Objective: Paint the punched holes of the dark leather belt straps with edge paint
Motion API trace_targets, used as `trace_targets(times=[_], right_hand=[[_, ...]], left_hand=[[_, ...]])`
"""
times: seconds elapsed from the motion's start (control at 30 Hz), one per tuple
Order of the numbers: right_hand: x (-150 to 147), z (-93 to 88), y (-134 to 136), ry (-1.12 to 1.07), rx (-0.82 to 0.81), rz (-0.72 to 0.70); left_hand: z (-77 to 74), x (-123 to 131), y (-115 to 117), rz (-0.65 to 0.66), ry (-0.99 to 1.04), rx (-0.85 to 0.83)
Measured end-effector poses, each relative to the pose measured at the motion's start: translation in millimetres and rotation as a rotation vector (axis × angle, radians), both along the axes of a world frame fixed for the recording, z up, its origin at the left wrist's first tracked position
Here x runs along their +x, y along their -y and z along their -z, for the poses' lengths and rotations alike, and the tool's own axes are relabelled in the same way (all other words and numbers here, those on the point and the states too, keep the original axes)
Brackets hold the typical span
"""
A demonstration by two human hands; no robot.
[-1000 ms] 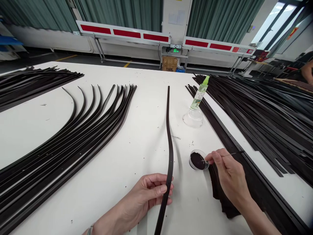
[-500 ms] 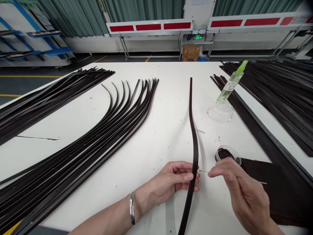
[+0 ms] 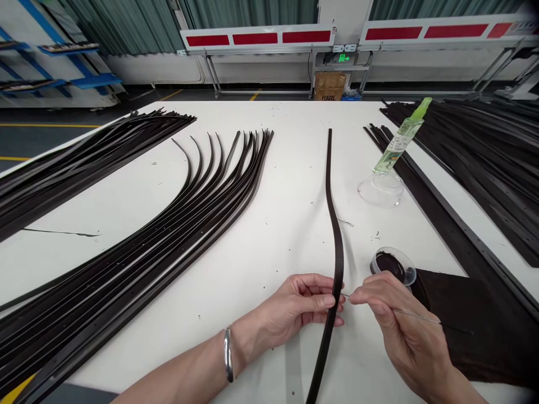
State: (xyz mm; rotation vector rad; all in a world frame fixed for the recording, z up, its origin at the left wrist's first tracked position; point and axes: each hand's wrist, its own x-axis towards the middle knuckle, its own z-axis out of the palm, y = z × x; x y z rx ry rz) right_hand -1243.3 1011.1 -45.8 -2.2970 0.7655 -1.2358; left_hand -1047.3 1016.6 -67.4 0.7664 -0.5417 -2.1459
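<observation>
My left hand (image 3: 290, 306) is closed around a long narrow black strip (image 3: 336, 235), thumb on its face and fingers behind it. The strip's far end rests on the table; its near end runs out of view at the bottom. In my right hand (image 3: 408, 331) a thin metal rod (image 3: 416, 316) is pinched between thumb and fingers. Its tip touches or nearly touches the strip's right edge, just above my left thumb. Behind my right hand stands a small clear tub (image 3: 410, 272) with dark contents, at the corner of a dark brown sheet (image 3: 458, 297).
Many black strips (image 3: 168, 241) lie fanned to the left, and another bundle (image 3: 105, 151) lies beyond. More strips (image 3: 471, 151) cover the right side. A green spray bottle (image 3: 398, 146) leans in a clear holder (image 3: 381, 193) on the white table (image 3: 295, 185).
My right hand has moved slightly left, bringing the rod's tip up to the strip's edge. My left hand keeps its hold on the strip. The whole view has shifted a little.
</observation>
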Motion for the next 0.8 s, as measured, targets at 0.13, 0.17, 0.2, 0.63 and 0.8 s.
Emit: trace_targets(times=[0.13,0.17,0.2,0.63,0.8], right_hand=[[0.0,1.9,0.9,-0.02,-0.033,-0.022],[0.0,2.5,1.0,-0.025,-0.045,-0.027],[0.1,3.0,1.1,-0.027,-0.058,-0.026],[2.4,2.5,-0.5,-0.052,-0.031,0.015],[0.2,1.6,-4.6,-0.023,0.041,0.034]], left_hand=[[2.4,-0.1,-0.2,-0.002,-0.009,0.003],[3.0,-0.3,-0.2,-0.004,-0.008,0.004],[3.5,-0.6,-0.3,-0.007,-0.005,0.006],[1.2,-2.0,-1.0,-0.033,0.018,-0.007],[-1.4,-2.0,-0.8,-0.036,0.038,-0.007]])
